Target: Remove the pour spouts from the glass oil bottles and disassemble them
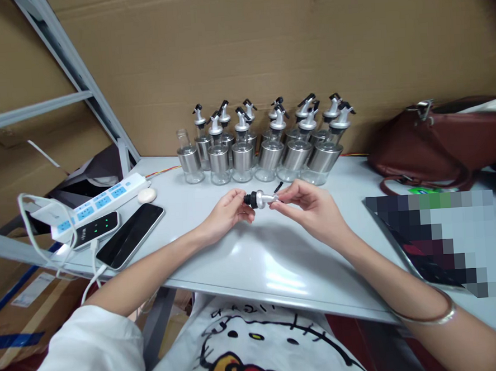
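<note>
- Head view: I see a pourer spout (263, 199), silver with a black ribbed stopper (249, 199), held sideways above the desk (235, 259), before the bottles (242, 159).
- Left hand (231, 210): grip pinching the stopper.
- Right hand (305, 203): grip pinching the narrow silver end (270, 199).

- The left hand (229, 212) pinches the black ribbed stopper end of a silver pourer spout (259, 199), held roughly level over the pale table (272, 243).
- The right hand (314, 209) has the spout's narrow tip between thumb and fingers.
- Beyond both hands, clear bottles with steel sleeves (243, 162) stand close together, topped by silver pourers with black levers.
- One bottle (190, 162) — at the group's left end — shows a bare glass neck.
- Off left lie a dark-screened phone (130, 236), a power strip (106, 201) and a round white object (146, 195).
- Off right sits a reddish-brown bag (447, 145).
</note>
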Demonstrator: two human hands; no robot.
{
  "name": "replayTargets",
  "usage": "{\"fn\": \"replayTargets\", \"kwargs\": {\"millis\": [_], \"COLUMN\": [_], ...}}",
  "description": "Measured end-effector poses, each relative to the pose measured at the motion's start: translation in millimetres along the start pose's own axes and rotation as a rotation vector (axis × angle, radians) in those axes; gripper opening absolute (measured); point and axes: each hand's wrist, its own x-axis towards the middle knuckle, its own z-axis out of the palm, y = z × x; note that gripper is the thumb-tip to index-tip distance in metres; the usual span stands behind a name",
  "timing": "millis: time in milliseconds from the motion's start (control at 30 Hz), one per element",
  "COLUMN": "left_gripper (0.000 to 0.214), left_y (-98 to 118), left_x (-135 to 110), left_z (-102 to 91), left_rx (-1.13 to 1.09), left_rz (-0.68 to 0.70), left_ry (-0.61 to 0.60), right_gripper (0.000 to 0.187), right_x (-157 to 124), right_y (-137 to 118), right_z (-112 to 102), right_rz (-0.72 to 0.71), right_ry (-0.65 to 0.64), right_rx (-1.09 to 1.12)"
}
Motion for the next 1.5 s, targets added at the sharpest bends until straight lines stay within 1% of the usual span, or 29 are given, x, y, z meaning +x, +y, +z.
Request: {"fn": "replayTargets", "kwargs": {"millis": [200, 500, 600, 667, 767, 933, 1200, 1500], "left_gripper": [0.026, 0.027, 0.023, 0.02, 0.021, 0.022, 0.022, 0.029], "left_y": [1.1, -0.7, -0.2, -0.3, -1.5, -2.7, -3.4, -7.4], "left_x": [-0.1, 0.5, 0.0, -0.5, -1.6, -3.2, -3.5, -5.7], "left_z": [-0.4, -1.1, 1.4, 3.3, 5.1, 6.3, 7.6, 5.0], "left_rx": [0.002, 0.02, 0.043, 0.068, 0.122, 0.147, 0.157, 0.181], "left_rz": [0.0, 0.04, 0.035, 0.028, 0.016, 0.003, 0.015, 0.047], "left_ry": [0.023, 0.012, 0.023, 0.041, 0.069, 0.083, 0.056, 0.003], "right_gripper": [0.032, 0.036, 0.035, 0.035, 0.033, 0.032, 0.026, 0.029], "right_x": [-0.1, 0.6, -0.2, -1.2, -3.0, -4.7, -5.5, -7.3], "right_y": [-0.7, 2.0, 1.2, -0.1, -1.6, -2.3, -1.9, -1.8], "right_z": [0.3, 2.4, 3.3, 3.9, 5.0, 6.1, 5.7, 5.2], "right_rz": [0.048, 0.071, 0.081, 0.094, 0.096, 0.064, 0.059, 0.052], "right_ry": [-0.036, -0.019, 0.0, 0.024, 0.059, 0.063, -0.003, -0.072], "right_rx": [0.002, -0.016, -0.027, -0.057, -0.122, -0.203, -0.266, -0.235]}}
